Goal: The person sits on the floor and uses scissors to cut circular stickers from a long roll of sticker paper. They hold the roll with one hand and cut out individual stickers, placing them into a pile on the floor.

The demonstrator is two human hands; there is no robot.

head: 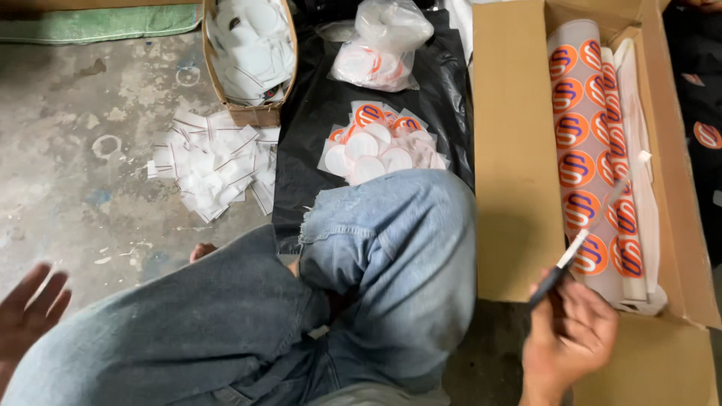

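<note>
A bare concrete floor (83, 150) is shown, grey, stained and marked with faint ring prints. A green mat (90, 22) is laid along the far edge. A black plastic sheet (316, 128) is spread over the floor. Illumination is even and diffuse.

Orange discs with a white curled mark are printed in rows on the pale sticker sheet (583, 143) kept in the brown cardboard box (519, 150). Faded blue is seen on the jeans (376, 278), black on the plastic sheet (316, 113), and white on the paper scraps (214, 162).
</note>
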